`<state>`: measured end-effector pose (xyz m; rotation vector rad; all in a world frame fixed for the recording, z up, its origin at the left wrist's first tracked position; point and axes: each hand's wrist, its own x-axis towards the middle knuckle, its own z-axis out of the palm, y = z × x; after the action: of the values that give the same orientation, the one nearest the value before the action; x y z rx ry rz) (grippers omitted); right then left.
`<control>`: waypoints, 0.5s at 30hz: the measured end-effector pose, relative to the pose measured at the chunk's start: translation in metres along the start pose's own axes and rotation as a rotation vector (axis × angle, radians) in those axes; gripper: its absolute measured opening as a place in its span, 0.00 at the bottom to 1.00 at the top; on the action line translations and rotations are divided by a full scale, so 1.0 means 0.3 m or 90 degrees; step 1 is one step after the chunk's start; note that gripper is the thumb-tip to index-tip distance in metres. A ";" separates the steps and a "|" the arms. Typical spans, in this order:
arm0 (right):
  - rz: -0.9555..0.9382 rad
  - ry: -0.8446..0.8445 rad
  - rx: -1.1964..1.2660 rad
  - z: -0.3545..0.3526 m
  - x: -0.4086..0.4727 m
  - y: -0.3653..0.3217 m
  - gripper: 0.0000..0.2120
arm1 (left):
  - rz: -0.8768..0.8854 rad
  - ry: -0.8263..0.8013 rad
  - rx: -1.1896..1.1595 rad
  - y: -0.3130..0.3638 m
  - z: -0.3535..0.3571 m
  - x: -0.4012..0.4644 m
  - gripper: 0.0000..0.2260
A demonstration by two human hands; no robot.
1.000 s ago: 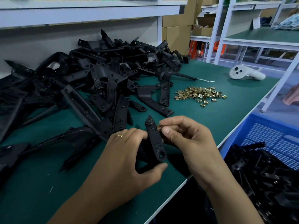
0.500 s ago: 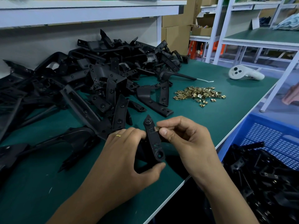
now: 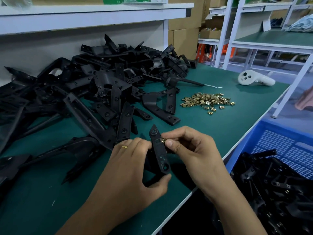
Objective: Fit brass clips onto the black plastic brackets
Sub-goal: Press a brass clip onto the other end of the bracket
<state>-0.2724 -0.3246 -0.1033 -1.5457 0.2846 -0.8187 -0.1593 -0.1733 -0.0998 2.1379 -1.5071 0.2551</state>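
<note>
My left hand (image 3: 130, 168) grips a black plastic bracket (image 3: 159, 150) upright just above the green table, fingers round its left side and thumb under its lower end. My right hand (image 3: 191, 153) pinches a small brass clip (image 3: 163, 140) against the bracket's right edge, a little below its pointed top. Most of the clip is hidden by my fingertips. A loose heap of brass clips (image 3: 207, 101) lies on the table farther back and to the right.
A large pile of black brackets (image 3: 101, 89) covers the left and back of the green table (image 3: 228, 129). A white controller (image 3: 254, 79) lies at the back right. A blue crate (image 3: 284, 150) with black brackets stands below the table's right edge.
The bracket and both hands have shifted slightly toward the left. My right thumb and finger have pushed the clip closer onto the bracket's edge.
</note>
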 end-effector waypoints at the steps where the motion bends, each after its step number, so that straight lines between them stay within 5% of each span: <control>1: -0.001 -0.001 -0.006 0.000 0.000 0.000 0.06 | -0.001 -0.003 -0.002 0.000 -0.001 0.001 0.21; 15: 0.104 0.005 0.217 -0.004 0.010 -0.011 0.06 | 0.010 -0.052 -0.041 0.014 -0.028 0.010 0.20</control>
<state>-0.2721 -0.3268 -0.0992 -1.1848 0.2585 -0.7037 -0.1608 -0.1726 -0.0901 2.1103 -1.5560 0.1250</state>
